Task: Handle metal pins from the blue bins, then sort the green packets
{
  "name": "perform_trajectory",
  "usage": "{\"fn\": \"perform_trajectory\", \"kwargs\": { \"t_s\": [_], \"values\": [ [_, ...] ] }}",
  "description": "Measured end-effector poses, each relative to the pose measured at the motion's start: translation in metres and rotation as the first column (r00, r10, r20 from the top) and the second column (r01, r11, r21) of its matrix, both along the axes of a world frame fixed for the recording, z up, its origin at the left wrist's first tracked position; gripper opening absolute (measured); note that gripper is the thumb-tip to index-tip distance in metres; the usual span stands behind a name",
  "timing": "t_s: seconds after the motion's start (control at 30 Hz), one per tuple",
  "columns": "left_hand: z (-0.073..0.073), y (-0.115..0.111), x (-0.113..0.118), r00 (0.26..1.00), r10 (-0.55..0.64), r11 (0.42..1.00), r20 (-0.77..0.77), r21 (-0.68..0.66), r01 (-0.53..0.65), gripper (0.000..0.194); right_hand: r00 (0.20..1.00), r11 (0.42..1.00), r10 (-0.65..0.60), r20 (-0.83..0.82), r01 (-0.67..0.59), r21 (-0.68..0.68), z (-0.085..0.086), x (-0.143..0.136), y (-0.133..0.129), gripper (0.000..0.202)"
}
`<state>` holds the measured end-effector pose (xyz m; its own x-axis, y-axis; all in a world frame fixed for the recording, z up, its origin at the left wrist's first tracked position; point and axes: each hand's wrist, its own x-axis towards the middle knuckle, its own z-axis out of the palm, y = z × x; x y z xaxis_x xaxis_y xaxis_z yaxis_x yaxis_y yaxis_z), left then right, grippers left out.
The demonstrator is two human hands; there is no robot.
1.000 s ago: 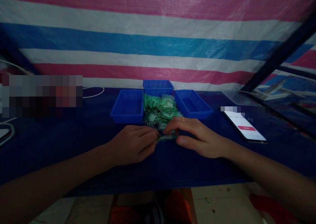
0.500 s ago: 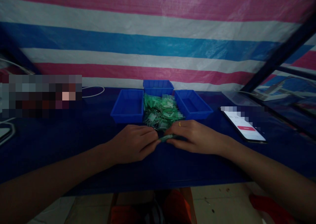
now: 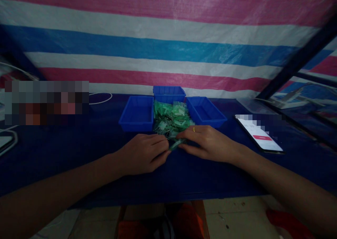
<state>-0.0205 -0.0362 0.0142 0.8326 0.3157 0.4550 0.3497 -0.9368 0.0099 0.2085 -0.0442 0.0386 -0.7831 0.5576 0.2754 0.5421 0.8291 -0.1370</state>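
Note:
A small green plastic packet (image 3: 174, 145) lies between my two hands, low over the table. My left hand (image 3: 144, 154) is closed, its thumb and forefinger pinching the packet's left end. From the other side my right hand (image 3: 204, 142), with a gold ring on one finger, has thumb and fingertips around the packet's right end. Just beyond the fingers is a heap of similar clear-green packets (image 3: 171, 114) with thin pieces inside; what exactly they contain is too dim to make out.
Three blue plastic bins surround the heap: a left bin (image 3: 137, 113), a back bin (image 3: 169, 93) and a right bin (image 3: 206, 110). A lit phone (image 3: 259, 133) lies at right on the blue table (image 3: 184, 182). A white cable (image 3: 101, 98) curls at left. Striped sheeting (image 3: 168, 49) hangs behind.
My right hand has shifted slightly up, and its thumb and fingers are spread a little wider around the packet, which now tilts more. My left hand has barely moved.

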Motion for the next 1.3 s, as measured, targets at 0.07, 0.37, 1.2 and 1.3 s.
{"fn": "perform_trajectory", "kwargs": {
  "t_s": [0.07,0.37,1.2,1.3],
  "values": [
    [-0.0003,-0.0003,0.0000,1.000,-0.010,1.000,-0.006,0.004,0.010,0.018,1.000,1.000,0.012,-0.007,-0.012,0.003,0.0003,-0.0002,-0.0006,0.024],
    [-0.0017,-0.0023,-0.0004,0.998,-0.027,0.999,-0.063,-0.037,0.025,0.014,0.998,0.998,0.062,0.001,-0.062,-0.018,0.0004,-0.0017,-0.0016,0.023],
    [-0.0012,0.0013,0.0009,0.996,-0.017,1.000,-0.089,0.023,0.019,0.021,0.989,0.986,0.129,-0.075,-0.120,0.120,0.0043,-0.0020,-0.0060,0.019],
    [-0.0008,0.0006,0.0013,0.996,-0.017,0.998,-0.082,0.058,0.022,0.025,0.988,0.988,0.101,-0.118,-0.085,0.129,0.0038,-0.0004,-0.0060,0.016]
  ]
}}
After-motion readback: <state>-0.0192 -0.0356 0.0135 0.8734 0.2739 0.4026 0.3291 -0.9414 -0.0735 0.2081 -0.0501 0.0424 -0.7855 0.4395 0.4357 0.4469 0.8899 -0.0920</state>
